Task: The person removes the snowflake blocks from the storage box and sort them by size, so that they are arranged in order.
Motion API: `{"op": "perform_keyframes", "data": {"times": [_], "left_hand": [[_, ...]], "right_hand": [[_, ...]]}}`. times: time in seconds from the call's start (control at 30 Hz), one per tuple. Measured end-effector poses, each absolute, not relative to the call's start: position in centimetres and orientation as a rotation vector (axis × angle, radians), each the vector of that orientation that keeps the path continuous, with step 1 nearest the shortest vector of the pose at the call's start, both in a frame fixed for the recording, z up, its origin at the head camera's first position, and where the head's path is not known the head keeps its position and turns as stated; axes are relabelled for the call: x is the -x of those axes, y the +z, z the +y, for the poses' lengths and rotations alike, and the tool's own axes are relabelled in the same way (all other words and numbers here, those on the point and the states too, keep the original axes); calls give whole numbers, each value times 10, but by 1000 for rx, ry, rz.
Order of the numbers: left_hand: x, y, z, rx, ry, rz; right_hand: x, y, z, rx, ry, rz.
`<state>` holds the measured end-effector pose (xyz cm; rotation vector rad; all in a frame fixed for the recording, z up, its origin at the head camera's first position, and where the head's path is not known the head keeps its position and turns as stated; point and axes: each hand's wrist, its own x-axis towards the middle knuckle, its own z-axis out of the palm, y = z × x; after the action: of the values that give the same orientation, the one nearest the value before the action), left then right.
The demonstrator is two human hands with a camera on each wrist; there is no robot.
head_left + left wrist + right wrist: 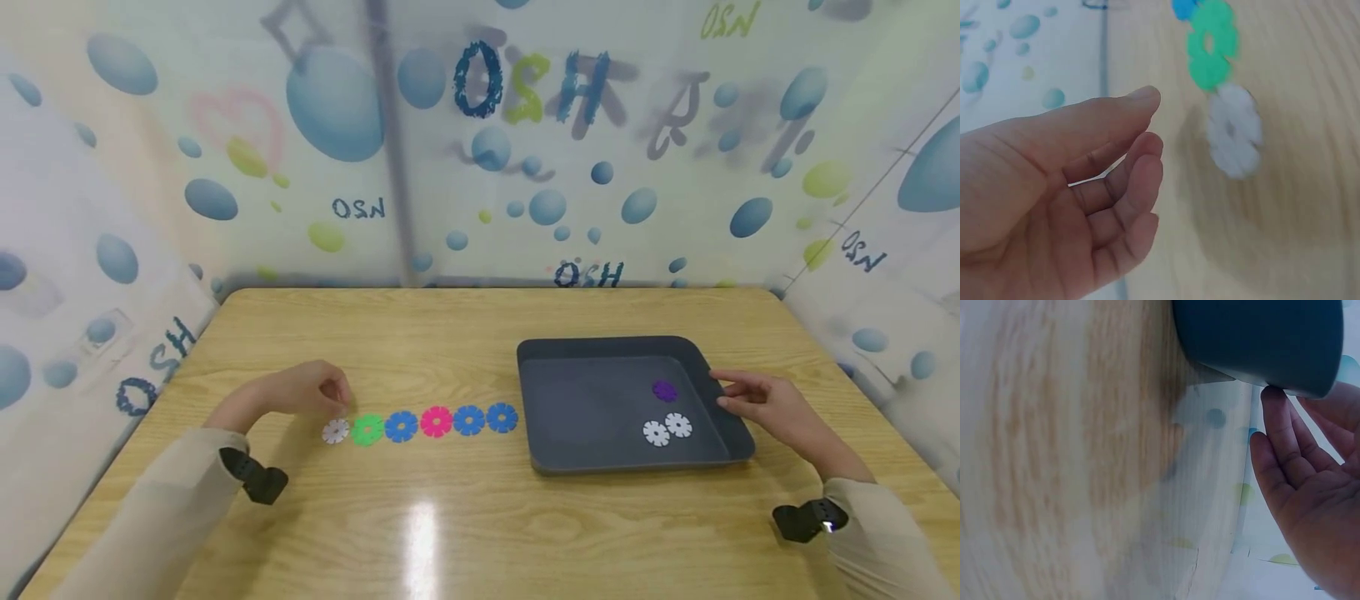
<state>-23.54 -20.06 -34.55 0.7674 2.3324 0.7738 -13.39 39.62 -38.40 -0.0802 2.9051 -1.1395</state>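
Observation:
In the head view my left hand hovers just above a white notched plastic disc, the left end of a row. In the left wrist view its thumb and fingers are loosely bent around nothing, apart from the blurred disc. To the right lie a green disc, a blue disc, a pink disc and two more blue discs. My right hand holds the right rim of a dark grey tray, thumb and fingers on either side of its wall.
Inside the tray are a purple disc and two white discs side by side. The row's right end comes close to the tray's left wall. A wooden table bears everything, with a patterned curtain behind it.

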Motion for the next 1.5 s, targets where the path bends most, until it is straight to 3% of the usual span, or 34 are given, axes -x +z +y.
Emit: {"op": "perform_keyframes", "data": {"times": [0.2, 0.53, 0.83, 1.07, 1.5], "left_hand": [[240, -330, -145, -899, 758, 2331], [247, -323, 3, -1134, 727, 2195], [236, -344, 115, -1247, 602, 2157], [225, -365, 155, -1186, 628, 2141], [214, -367, 183, -1143, 389, 2245]], "right_hand": [[134, -384, 398, 62, -1126, 2905], [133, -384, 397, 65, -1142, 2901], [133, -383, 397, 34, -1145, 2897], [134, -383, 393, 34, -1103, 2919], [134, -380, 392, 31, -1110, 2917]]}}
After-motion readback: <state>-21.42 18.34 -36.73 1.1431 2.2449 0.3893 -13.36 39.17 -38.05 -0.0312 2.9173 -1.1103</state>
